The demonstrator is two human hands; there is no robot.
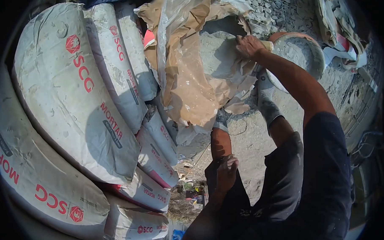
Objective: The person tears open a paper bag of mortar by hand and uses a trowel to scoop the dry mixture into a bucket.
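The right hand (249, 46) reaches far out over the torn-open mortar bag (190, 77), fingers curled tight around a pale handle (267, 45) (what tool it belongs to is hidden behind the hand), held low so it meets the grey powder (217, 51) heaped in the bag's mouth. Just right of it a round pan (316, 52) sits on the ground, already holding grey powder, close enough for short transfers. The left hand (225, 171) rests on the near thigh, fingers loosely bent and holding nothing, apparently bracing the lean. Sealed SCC mortar sacks (72, 94) lie stacked on the left.
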